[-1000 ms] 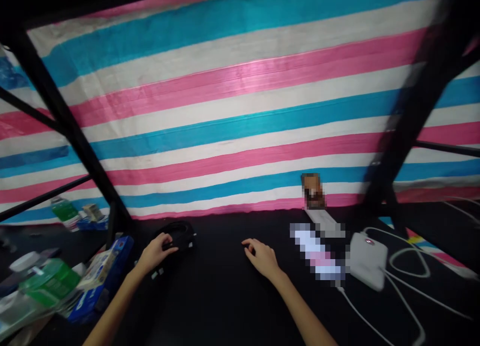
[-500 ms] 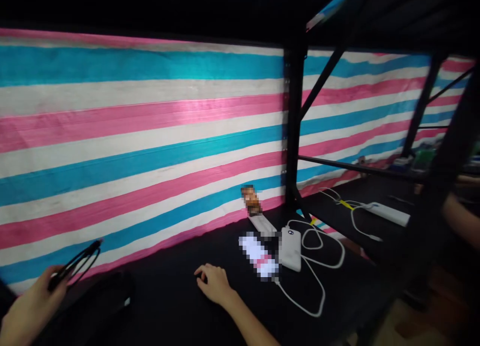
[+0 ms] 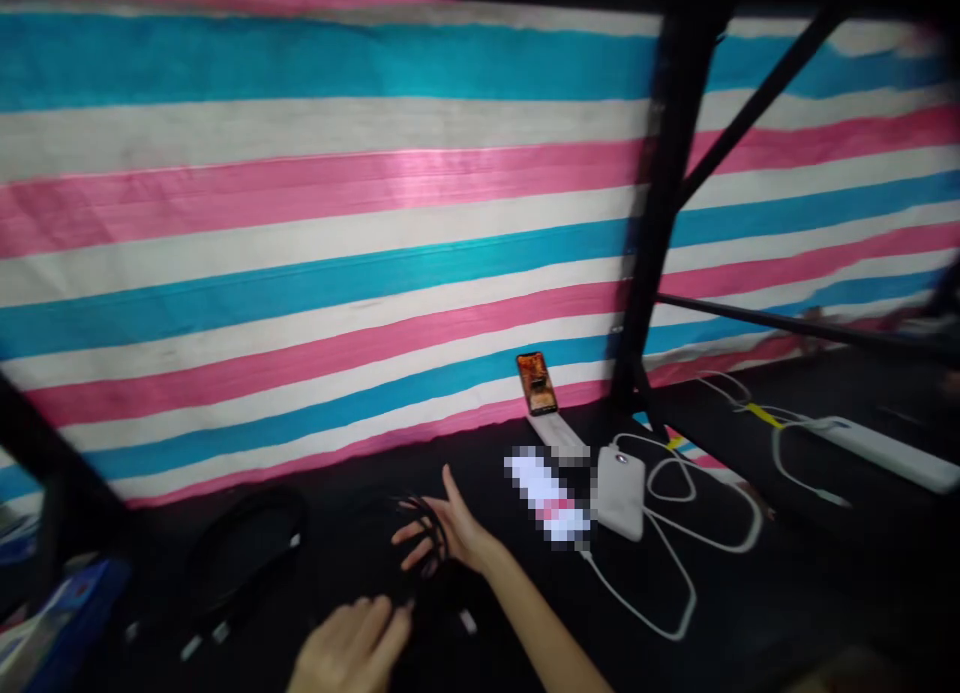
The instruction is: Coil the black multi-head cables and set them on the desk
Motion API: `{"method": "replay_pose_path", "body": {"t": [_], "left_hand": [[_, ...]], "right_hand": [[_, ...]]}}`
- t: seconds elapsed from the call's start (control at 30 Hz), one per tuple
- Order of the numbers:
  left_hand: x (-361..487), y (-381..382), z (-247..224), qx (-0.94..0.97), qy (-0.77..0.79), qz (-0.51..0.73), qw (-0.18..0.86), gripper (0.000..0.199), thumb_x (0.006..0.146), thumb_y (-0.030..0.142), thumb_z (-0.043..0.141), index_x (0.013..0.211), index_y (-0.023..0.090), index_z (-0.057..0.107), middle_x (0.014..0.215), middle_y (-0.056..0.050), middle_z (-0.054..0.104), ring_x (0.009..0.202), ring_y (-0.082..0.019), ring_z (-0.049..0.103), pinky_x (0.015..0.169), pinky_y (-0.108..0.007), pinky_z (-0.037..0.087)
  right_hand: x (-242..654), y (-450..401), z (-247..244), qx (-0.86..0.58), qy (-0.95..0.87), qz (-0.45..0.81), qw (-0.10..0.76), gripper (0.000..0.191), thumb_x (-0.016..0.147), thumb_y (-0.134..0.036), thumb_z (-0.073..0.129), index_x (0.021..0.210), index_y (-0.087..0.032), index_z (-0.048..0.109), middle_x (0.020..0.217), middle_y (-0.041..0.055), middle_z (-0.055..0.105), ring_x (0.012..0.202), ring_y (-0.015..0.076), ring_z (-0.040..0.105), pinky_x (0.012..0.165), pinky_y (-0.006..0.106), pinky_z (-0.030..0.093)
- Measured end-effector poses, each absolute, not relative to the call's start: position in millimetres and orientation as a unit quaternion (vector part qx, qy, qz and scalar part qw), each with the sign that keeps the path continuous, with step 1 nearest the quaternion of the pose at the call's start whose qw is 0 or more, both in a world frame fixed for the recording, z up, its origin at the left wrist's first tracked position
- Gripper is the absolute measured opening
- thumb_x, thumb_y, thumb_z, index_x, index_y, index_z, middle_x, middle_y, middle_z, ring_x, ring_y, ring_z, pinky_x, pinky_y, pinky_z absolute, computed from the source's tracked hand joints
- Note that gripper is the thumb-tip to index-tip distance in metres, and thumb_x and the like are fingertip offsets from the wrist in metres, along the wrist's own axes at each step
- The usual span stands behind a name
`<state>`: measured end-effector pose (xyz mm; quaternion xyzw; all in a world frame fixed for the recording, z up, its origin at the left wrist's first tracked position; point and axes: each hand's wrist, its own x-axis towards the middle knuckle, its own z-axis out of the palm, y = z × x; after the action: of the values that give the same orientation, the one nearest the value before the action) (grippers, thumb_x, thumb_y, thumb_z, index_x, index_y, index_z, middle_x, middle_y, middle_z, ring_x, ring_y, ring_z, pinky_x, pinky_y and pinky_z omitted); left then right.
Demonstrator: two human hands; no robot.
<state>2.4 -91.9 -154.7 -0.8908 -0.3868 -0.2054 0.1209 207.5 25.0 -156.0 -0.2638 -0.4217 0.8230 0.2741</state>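
My left hand, low in the middle of the head view, is closed around a bundled black cable. Loops of the black cable reach up and pass in front of my right hand, whose fingers are spread with the thumb raised. Whether the loops touch those fingers is unclear, since this area is blurred and dark. A pale plug end shows just below the two hands. Left of them, another coiled black cable with pale plug ends lies on the black tabletop.
Right of my hands are a blurred-out lit phone screen, a white power bank with white cables, and a phone on a stand. A black post rises behind. A blue box sits at left.
My left hand has moved right with the black cable, close to my right hand. My right hand has lifted and spread its fingers. The view has shifted left and down.
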Motion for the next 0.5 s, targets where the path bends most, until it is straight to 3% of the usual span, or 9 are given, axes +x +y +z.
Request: {"method": "replay_pose_path", "body": {"t": [0.1, 0.17, 0.23, 0.3, 0.43, 0.5], "left_hand": [[41.5, -101.0, -159.5, -0.906, -0.422, -0.037, 0.001, 0.040, 0.073, 0.014, 0.054, 0.110, 0.025, 0.062, 0.097, -0.011, 0.071, 0.090, -0.029, 0.067, 0.079, -0.041, 0.054], [46.9, -104.5, -154.3, -0.880, -0.459, -0.021, -0.119, 0.035, 0.077, 0.025, 0.060, 0.111, 0.024, 0.059, 0.109, -0.012, 0.067, 0.104, -0.031, 0.061, 0.093, -0.051, 0.046], [37.8, -106.4, -148.5, -0.859, -0.455, -0.064, -0.224, 0.048, 0.071, 0.042, 0.068, 0.116, 0.029, 0.054, 0.125, -0.010, 0.058, 0.119, -0.031, 0.051, 0.104, -0.056, 0.033], [21.6, -102.6, -145.9, -0.840, -0.447, -0.150, -0.269, 0.065, 0.062, 0.051, 0.073, 0.120, 0.033, 0.049, 0.136, -0.009, 0.047, 0.126, -0.032, 0.042, 0.107, -0.056, 0.029], [-3.8, -69.0, -152.3, -0.694, -0.566, -0.402, -0.191, 0.061, 0.072, 0.052, 0.061, 0.124, 0.027, 0.043, 0.135, -0.016, 0.044, 0.126, -0.031, 0.041, 0.103, -0.052, 0.034], [-4.6, -47.6, -155.8, -0.601, -0.623, -0.442, -0.234, 0.066, 0.071, 0.062, 0.055, 0.120, 0.019, 0.046, 0.116, -0.018, 0.059, 0.104, -0.032, 0.058, 0.089, -0.049, 0.046]], "right_hand": [[207.0, 23.9, -155.4, -0.388, -0.448, 0.741, 0.315, 0.063, 0.082, -0.065, 0.040, 0.116, -0.014, 0.055, 0.089, 0.0100, 0.068, 0.050, 0.0128, 0.062, 0.033, 0.017, 0.036], [203.5, 23.8, -160.3, -0.437, -0.470, 0.683, 0.349, 0.048, 0.076, -0.045, 0.063, 0.113, -0.015, 0.057, 0.084, 0.0053, 0.067, 0.041, 0.0052, 0.051, 0.030, 0.013, 0.025], [198.8, 23.7, -166.2, -0.449, -0.471, 0.656, 0.382, 0.041, 0.074, -0.038, 0.066, 0.108, -0.015, 0.059, 0.075, 0.0004, 0.064, 0.034, 0.0008, 0.037, 0.029, 0.014, 0.017], [194.1, 23.3, -169.5, -0.449, -0.469, 0.643, 0.406, 0.034, 0.078, -0.043, 0.060, 0.092, -0.013, 0.063, 0.060, -0.0039, 0.057, 0.031, 0.0003, 0.026, 0.029, 0.016, 0.012], [188.5, 20.5, -165.8, -0.420, -0.469, 0.635, 0.449, 0.043, 0.076, -0.053, 0.058, 0.057, -0.015, 0.055, 0.038, -0.0079, 0.040, 0.027, 0.0016, 0.022, 0.028, 0.018, 0.007], [188.5, 19.0, -160.3, -0.400, -0.475, 0.622, 0.477, 0.047, 0.076, -0.054, 0.059, 0.052, -0.015, 0.052, 0.035, -0.0080, 0.038, 0.026, 0.0012, 0.023, 0.029, 0.018, 0.008]]}}
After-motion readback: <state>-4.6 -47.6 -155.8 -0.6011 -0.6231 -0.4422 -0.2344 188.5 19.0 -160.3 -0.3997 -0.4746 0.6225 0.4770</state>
